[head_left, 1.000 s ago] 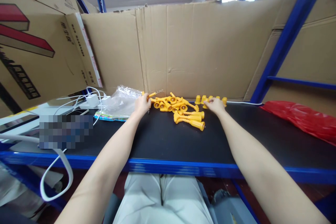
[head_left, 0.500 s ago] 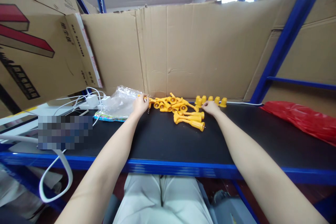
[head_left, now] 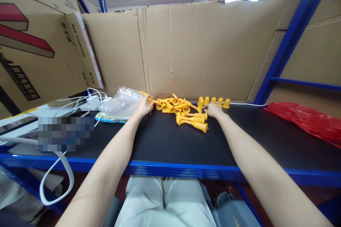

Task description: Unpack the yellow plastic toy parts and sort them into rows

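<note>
1 yellow ribbed plastic stem (head_left: 146, 94) is pinched tight by L hand (head_left: 143, 107) fingers, prob. kept clear of pile of yellow trumpet-shaped plastic parts (head_left: 190, 116). R hand (head_left: 214, 110) is rested nr small yellow plastic caps (head_left: 216, 101); its finger state can't be told.

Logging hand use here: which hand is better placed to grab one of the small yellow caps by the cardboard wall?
Right. The right hand rests just beside the row of yellow caps, seemingly empty; the left hand is beyond the yellow pile and holds a yellow piece.

right hand (head_left: 213, 110) off the caps (head_left: 213, 101), nearer the pile (head_left: 186, 111)
</note>
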A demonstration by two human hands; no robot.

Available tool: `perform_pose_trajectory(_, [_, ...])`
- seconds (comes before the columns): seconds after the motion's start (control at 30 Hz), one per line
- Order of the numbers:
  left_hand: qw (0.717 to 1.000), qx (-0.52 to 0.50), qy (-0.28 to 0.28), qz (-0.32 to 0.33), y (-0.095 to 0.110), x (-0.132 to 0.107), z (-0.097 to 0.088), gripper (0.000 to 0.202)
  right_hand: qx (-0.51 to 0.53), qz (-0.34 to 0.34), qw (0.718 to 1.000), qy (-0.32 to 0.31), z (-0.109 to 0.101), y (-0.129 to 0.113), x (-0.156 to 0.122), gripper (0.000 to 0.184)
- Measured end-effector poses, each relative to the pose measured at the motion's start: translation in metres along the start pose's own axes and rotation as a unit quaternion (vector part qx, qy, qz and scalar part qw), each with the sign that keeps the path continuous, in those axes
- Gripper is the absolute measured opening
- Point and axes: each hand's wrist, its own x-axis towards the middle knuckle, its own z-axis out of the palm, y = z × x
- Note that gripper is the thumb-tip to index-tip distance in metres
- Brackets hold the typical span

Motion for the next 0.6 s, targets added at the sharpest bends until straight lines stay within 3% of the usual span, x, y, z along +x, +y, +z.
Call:
perform_pose_trajectory(0.17, [0.995,0.055,-0.089,0.008,-0.005,-0.005,0.011,0.066,0.003,-0.002,1.0,-0.002,0.0,0.0,0.0,0.032])
perform_pose_trajectory(0.33, [0.978,0.122,-0.164,-0.042,-0.002,-0.01,0.019,0.084,-0.008,-0.005,1.0,0.0,0.0,-0.002,-0.001,0.032])
perform_pose_trajectory(0.47, [0.974,0.153,-0.156,-0.054,-0.005,-0.01,0.026,0.066,-0.009,0.001,1.0,0.001,-0.002,-0.003,-0.002,0.031])
perform_pose_trajectory(0.6, [0.973,0.176,-0.131,-0.07,-0.007,-0.009,0.029,0.062,0.012,0.007,1.0,0.024,-0.002,-0.001,0.002,0.028])
